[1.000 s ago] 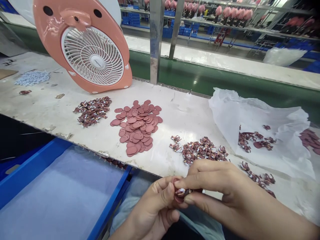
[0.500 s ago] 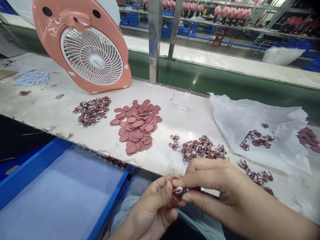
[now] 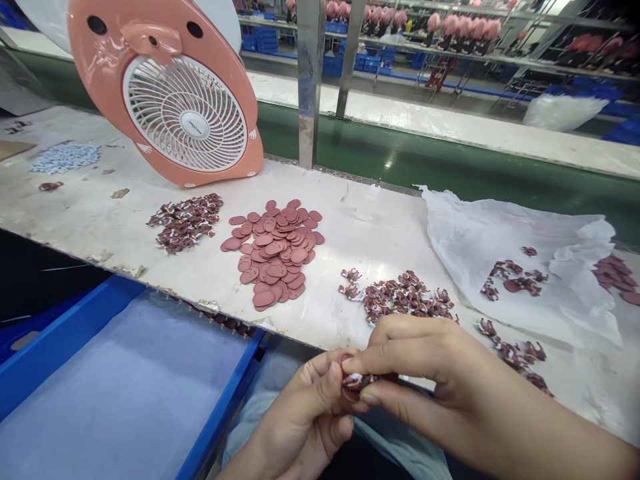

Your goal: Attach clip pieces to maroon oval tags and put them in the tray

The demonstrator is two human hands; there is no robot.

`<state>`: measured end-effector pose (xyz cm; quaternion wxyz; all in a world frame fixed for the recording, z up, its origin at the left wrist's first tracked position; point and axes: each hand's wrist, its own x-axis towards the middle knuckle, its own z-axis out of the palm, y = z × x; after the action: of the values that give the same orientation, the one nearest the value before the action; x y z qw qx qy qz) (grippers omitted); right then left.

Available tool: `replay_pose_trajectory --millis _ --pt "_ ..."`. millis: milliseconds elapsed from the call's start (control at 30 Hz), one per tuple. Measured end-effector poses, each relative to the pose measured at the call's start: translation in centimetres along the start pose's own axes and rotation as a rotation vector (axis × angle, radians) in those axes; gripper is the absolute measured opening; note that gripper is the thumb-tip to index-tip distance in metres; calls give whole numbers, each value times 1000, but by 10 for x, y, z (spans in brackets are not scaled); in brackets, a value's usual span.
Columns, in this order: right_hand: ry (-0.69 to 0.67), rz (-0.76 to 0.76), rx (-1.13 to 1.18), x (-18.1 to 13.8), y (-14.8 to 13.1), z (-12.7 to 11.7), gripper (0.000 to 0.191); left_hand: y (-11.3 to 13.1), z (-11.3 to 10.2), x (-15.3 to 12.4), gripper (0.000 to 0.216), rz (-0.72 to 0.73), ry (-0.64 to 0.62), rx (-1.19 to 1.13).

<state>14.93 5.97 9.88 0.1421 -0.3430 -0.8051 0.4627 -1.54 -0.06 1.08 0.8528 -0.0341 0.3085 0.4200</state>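
Near the table's front edge, my left hand (image 3: 313, 407) and my right hand (image 3: 425, 370) meet, pinching a small brown figurine and a reddish-brown oval disc between them. The small figurine (image 3: 356, 381) shows white and dark brown parts; the fingers cover much of it. Part of the oval disc (image 3: 351, 395) peeks out below and above the figurine, at my left fingertips. Just beyond my right hand lies a pile of similar brown figurines (image 3: 400, 297). Farther left is a heap of reddish-brown oval discs (image 3: 280, 250), some with small holes.
An orange fan (image 3: 165, 93) stands at the back left. Another figurine pile (image 3: 187, 223) and light-blue pieces (image 3: 65, 157) lie left. Right are a white plastic sheet (image 3: 570, 247) with figurines and more discs (image 3: 615, 277). A blue crate (image 3: 225, 393) sits below the table edge.
Both hands have shifted very slightly left together, still pinching the figurine and disc. The piles on the table look the same.
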Motion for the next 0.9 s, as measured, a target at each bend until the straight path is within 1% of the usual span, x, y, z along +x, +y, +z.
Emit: replay_pose_trajectory --millis 200,433,500,567,667,733,833,900 --pt "-18 12 -9 1 -1 -1 21 2 0 0 8 6 -21 -32" --pt "-57 43 -55 4 -1 -1 19 4 -2 0 8 14 -35 -26" --pt "-63 42 -54 4 -1 -1 21 5 -3 0 9 23 -57 -18" --pt "-50 22 -46 3 -1 -2 27 6 -4 0 11 39 -87 -14" --pt "9 -6 -54 -1 -1 -3 43 8 -5 0 16 30 -145 -36" --pt "85 -16 -71 -3 2 -4 47 10 -5 0 16 3 -173 -69" --pt "212 -44 -78 -4 7 -2 30 12 -8 1 18 -49 -177 -128" --pt "253 -60 -64 -4 11 0 21 12 -10 2 22 -79 -179 -150"
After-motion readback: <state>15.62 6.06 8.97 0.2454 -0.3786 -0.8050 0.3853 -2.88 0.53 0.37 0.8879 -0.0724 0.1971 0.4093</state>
